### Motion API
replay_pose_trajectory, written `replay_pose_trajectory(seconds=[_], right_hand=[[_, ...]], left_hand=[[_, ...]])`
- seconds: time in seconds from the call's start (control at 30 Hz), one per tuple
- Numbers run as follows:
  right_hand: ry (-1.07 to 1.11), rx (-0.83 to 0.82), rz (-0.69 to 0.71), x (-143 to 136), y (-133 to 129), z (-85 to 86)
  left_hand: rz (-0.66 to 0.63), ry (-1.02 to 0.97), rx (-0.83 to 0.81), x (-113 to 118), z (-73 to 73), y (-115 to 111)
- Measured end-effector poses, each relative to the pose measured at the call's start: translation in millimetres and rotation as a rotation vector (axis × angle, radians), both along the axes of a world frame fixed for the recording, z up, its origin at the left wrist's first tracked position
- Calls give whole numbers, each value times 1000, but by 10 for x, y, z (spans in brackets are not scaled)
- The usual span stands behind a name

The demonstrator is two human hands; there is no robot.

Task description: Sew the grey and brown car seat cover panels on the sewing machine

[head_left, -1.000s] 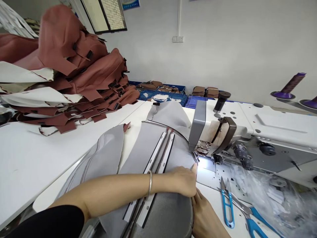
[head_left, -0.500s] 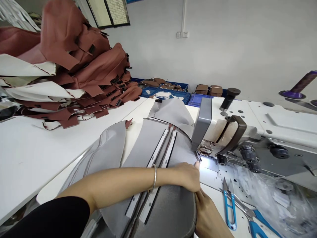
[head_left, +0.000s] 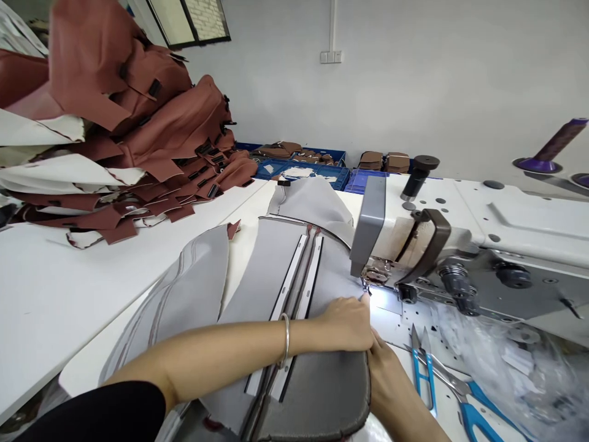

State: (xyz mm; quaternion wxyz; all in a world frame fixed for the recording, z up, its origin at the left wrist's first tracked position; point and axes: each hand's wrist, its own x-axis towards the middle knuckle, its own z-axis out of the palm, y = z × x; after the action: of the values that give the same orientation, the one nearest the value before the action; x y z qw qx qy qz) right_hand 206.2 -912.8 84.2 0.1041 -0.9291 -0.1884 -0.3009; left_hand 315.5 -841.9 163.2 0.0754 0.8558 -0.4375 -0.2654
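Observation:
A grey sewn seat cover (head_left: pixel 283 252), wrong side up with two white strips along its middle seam, lies under the head of a sewing machine (head_left: pixel 368 224). My left hand (head_left: pixel 347 322), bracelet at the wrist, is closed on the cover's right edge just in front of the lit needle area. Right below it my right hand (head_left: pixel 381 362) grips the same edge, its fingers partly hidden by the left hand and the fabric. A darker grey panel (head_left: pixel 317 393) of the cover hangs toward me.
Blue-handled thread snips (head_left: pixel 423 368) and scissors (head_left: pixel 464 393) lie right of my hands, beside crumpled clear plastic (head_left: pixel 510 356). Reddish-brown covers (head_left: pixel 161 135) are heaped on the white table (head_left: pixel 59 282) at left. Blue crates (head_left: pixel 340 172) with brown pieces stand behind.
The near end of the cover has shifted away from me and right, bringing its lower edge into view. Both hands keep their hold near the needle. The view has shifted slightly.

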Motion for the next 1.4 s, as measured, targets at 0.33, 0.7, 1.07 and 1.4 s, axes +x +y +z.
replay_pose_trajectory(seconds=[0.33, 0.7, 1.07, 1.4], right_hand=[[45, -158, 13, -204, 120, 87], [-171, -48, -72, -313, 455, -120], [-197, 45, -28, -262, 426, -79], [-80, -61, -13, -152, 226, -7]], left_hand=[[69, 107, 140, -81, 241, 63], [-17, 175, 164, -186, 173, 281], [-71, 190, 177, -130, 144, 202], [-71, 135, 179, -7, 150, 24]])
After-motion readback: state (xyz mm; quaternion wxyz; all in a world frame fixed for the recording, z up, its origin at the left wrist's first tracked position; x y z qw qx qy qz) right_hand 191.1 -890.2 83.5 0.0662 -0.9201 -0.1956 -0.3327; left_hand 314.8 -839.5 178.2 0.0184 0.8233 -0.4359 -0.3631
